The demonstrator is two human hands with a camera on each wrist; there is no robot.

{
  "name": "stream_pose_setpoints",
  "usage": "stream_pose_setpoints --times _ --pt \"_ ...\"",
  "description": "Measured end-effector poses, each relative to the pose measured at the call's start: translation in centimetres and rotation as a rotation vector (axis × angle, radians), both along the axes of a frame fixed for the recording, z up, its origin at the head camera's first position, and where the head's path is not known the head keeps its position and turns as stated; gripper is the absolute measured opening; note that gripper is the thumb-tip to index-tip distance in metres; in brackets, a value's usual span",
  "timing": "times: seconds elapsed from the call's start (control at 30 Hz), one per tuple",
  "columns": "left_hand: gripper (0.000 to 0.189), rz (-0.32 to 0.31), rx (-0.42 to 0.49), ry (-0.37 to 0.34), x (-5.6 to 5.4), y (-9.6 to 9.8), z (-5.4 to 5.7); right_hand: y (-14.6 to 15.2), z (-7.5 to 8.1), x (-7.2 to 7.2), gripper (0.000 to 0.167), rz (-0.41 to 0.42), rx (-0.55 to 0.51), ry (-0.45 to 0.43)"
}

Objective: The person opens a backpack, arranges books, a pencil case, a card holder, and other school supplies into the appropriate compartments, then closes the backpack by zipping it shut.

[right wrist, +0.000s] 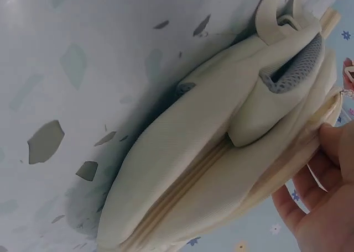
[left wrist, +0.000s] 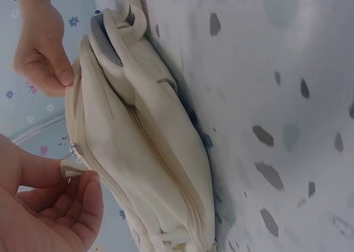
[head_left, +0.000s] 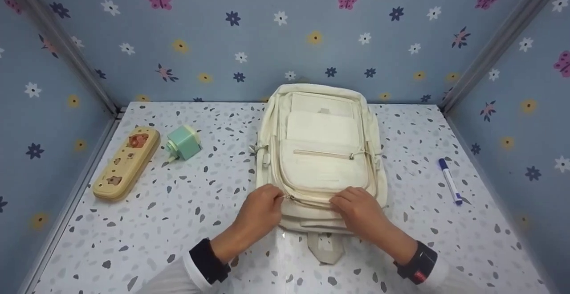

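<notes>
A cream backpack (head_left: 327, 169) lies front side up on the speckled table. At the lower left of its front pocket, my left hand (head_left: 262, 207) pinches the fabric tab of a zipper pull (head_left: 290, 197); the left wrist view shows this tab (left wrist: 72, 168) between thumb and finger. My right hand (head_left: 360, 209) grips the pocket's lower edge on the right. Seen from the right wrist, the thumb of that hand (right wrist: 326, 191) presses on the cream fabric beside the zipper. A short zipper (head_left: 323, 154) crosses the upper front of the bag.
On the left lie a yellow pencil case (head_left: 127, 162) with animal pictures and a green cube-shaped object (head_left: 184, 142), perhaps a pencil sharpener. A white marker with a blue cap (head_left: 450, 181) lies on the right. Patterned blue panels (head_left: 285, 40) enclose the back and sides.
</notes>
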State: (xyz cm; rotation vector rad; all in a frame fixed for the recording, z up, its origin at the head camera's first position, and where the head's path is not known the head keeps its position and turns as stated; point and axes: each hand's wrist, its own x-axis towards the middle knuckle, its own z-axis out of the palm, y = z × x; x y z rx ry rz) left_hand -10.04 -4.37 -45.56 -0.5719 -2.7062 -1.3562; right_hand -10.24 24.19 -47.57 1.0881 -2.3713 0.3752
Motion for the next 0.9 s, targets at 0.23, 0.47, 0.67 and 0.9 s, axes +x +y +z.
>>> stream_pose_setpoints --times 0.23,0.47,0.67,0.9 --pt "0.016 0.112 -0.016 -0.196 -4.5 -1.7 -0.6 0.7 0.5 0.3 0.024 -0.009 0.018 -0.004" --pt "0.017 0.218 -0.008 -0.197 -8.8 -2.7 -1.4 0.3 1.4 0.2 0.029 0.014 0.038 -0.011" --pt "0.022 0.271 -0.006 -0.162 -12.1 -2.6 -1.2 0.1 2.1 0.2 0.032 0.031 0.043 -0.020" --pt "0.017 0.296 0.005 -0.155 -15.4 -1.4 -1.3 1.1 2.5 0.5 0.039 0.015 0.064 -0.090"
